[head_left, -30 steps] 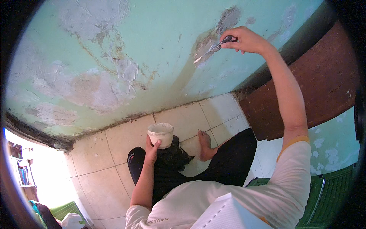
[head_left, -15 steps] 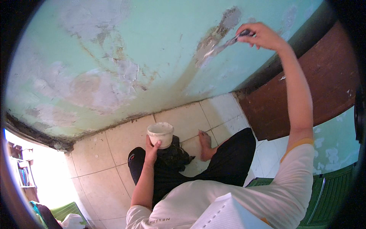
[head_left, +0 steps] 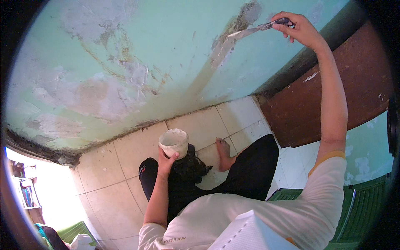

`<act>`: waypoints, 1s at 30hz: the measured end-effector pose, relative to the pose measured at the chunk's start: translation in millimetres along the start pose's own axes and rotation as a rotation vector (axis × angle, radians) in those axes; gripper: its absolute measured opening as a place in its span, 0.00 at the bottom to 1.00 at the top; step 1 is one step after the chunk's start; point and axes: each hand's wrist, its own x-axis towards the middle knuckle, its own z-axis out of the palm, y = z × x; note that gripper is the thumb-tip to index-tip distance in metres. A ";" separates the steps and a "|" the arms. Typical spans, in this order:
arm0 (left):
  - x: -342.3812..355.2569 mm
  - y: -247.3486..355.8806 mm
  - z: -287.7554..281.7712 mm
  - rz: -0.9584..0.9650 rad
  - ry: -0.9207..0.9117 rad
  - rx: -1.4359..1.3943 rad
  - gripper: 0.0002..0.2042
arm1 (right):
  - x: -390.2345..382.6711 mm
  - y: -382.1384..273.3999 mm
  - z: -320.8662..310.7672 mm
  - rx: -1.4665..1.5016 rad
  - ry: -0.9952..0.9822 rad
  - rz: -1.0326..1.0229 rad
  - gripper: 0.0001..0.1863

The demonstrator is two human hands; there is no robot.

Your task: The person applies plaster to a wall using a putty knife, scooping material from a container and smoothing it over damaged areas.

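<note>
My right hand [head_left: 301, 30] is raised high and grips the dark handle of a putty knife [head_left: 254, 30]. Its blade tip lies against a grey patch of filler [head_left: 227, 43] on the pale green wall [head_left: 175, 46]. My left hand [head_left: 166, 160] holds a small white tub [head_left: 173, 141] of filler from below, over my knee. I am crouched in black trousers and a white shirt, with one bare foot [head_left: 225, 153] on the floor.
The wall has peeling, stained patches [head_left: 100, 91] on its left part. Beige floor tiles [head_left: 125, 150] meet it. A brown wooden door [head_left: 333, 100] stands at the right, a green chair [head_left: 358, 208] behind me, shelves [head_left: 27, 191] at the bright left edge.
My right hand has moved up and to the right along the wall, dragging the putty knife over the grey patch. The left hand and tub have stayed still.
</note>
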 end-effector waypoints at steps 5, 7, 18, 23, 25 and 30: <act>3.5 -5.5 -1.3 0.045 -0.009 0.084 0.45 | -4.6 6.4 71.3 0.114 -0.183 -0.064 0.15; 3.4 0.0 3.7 0.050 -0.018 0.133 0.46 | -4.3 5.2 100.4 0.128 -0.216 -0.054 0.15; -0.9 3.6 5.5 0.084 -0.017 0.127 0.47 | 11.3 5.4 79.2 0.110 -0.026 0.004 0.13; 0.3 2.8 6.1 0.079 -0.008 0.134 0.45 | -1.2 1.2 44.6 0.049 0.003 -0.020 0.15; 0.3 1.6 6.4 0.069 0.007 0.129 0.44 | -8.5 -1.9 52.1 0.066 -0.055 -0.010 0.14; 1.8 4.1 9.6 0.072 0.003 0.155 0.44 | -20.9 27.6 138.0 0.067 -0.111 -0.069 0.15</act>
